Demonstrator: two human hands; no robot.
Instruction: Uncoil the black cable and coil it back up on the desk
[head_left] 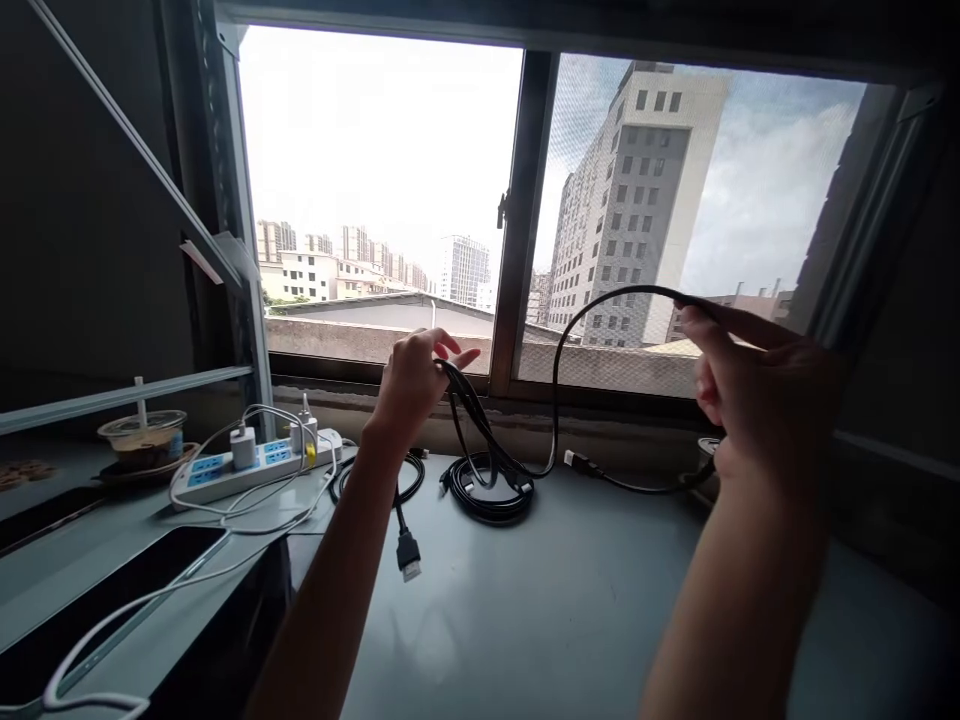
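A black HDMI cable (pixel 556 400) runs between my two hands. My left hand (pixel 415 375) is closed around gathered loops of it, with the thumb and some fingers extended. Below that wrist hangs a black HDMI plug (pixel 408 552) with a bright metal end. Raised at the right, my right hand (pixel 772 390) pinches the cable between thumb and fingers, so a length arches up and then dips toward the desk. Behind the hanging loops lies a coiled black cable (pixel 491 514) with its plugs on top. Another cable plug (pixel 581 463) rests to the right of the coil.
A white power strip (pixel 259 468) with chargers and white cords stands at the left. Near it are a lidded drink cup (pixel 146 440) and a phone (pixel 112 600). Another black coil (pixel 411 480) lies behind my left forearm. The window (pixel 517 230) borders the desk's back.
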